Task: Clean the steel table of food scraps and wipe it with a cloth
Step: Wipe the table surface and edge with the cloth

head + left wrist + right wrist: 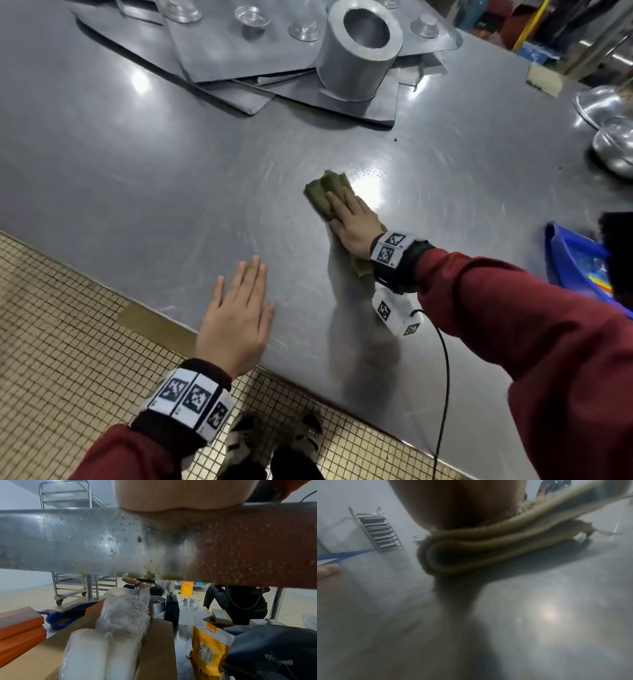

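Observation:
A folded olive-green cloth (325, 193) lies flat on the steel table (154, 178) near its middle. My right hand (352, 222) presses down on it with straight fingers. In the right wrist view the cloth's folded edge (488, 550) shows under the heel of that hand (453, 503). My left hand (239, 315) rests flat on the table near its front edge, fingers straight, holding nothing. The left wrist view shows the heel of that hand (180, 493) on the table's front lip (85, 540), which is spotted with greenish smears. A small dark scrap (395, 139) lies beyond the cloth.
Flat steel sheets (239, 58), a thick metal cylinder (358, 48) and small moulds lie at the back. Steel bowls (613, 144) and a sponge (544, 80) sit at the right, a blue dustpan (575, 263) nearer. A black cable (443, 370) crosses the front edge. Boxes (20, 626) sit below.

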Available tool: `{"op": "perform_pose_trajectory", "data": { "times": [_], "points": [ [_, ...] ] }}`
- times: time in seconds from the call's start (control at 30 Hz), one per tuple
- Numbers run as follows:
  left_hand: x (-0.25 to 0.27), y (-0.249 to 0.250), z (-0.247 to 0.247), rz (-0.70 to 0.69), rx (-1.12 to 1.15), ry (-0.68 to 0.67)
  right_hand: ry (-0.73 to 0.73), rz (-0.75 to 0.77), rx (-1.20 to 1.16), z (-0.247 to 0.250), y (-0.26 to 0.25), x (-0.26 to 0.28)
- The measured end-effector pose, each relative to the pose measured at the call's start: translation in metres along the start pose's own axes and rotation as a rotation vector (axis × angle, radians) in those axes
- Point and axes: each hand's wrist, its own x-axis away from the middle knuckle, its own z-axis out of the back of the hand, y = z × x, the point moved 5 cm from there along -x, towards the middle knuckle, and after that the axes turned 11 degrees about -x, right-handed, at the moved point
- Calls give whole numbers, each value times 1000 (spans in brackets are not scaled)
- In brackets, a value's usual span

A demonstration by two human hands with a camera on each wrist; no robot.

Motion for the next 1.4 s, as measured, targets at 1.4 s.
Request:
{"op": "perform_pose_trajectory", "data": {
  "times": [1.4],
  "points": [
    [-41, -105, 26, 16, 33, -22, 388, -703, -278, -39, -19, 120]
  ]
}}
